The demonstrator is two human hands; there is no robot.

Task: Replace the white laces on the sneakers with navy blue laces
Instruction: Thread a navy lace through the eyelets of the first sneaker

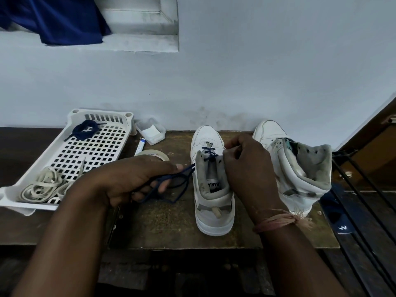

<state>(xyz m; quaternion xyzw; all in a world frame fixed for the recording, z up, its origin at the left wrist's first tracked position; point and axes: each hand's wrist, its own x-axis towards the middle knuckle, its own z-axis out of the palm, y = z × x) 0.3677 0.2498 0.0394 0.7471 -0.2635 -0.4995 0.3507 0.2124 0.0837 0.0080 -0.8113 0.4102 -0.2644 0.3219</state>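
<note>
A white sneaker [211, 202] stands heel toward me on the brown board. A navy lace [210, 151] crosses its lowest eyelets. My left hand [137, 179] grips the loose loops of that navy lace [177, 185] left of the shoe. My right hand [246, 166] pinches the shoe's right eyelet flap beside the tongue; whether it also holds the lace end is hidden. A second white sneaker [300, 168] stands to the right with no lace visible. In the white slotted tray [102, 144] lie the white laces [45, 185] and another coiled navy lace [84, 129].
A roll of tape [154, 154], a small tube [141, 143] and a clear plastic box [151, 130] sit between tray and shoe. The wall rises right behind the board. Black rods [362, 194] slant at the right, above a dark slipper [338, 215] on the floor.
</note>
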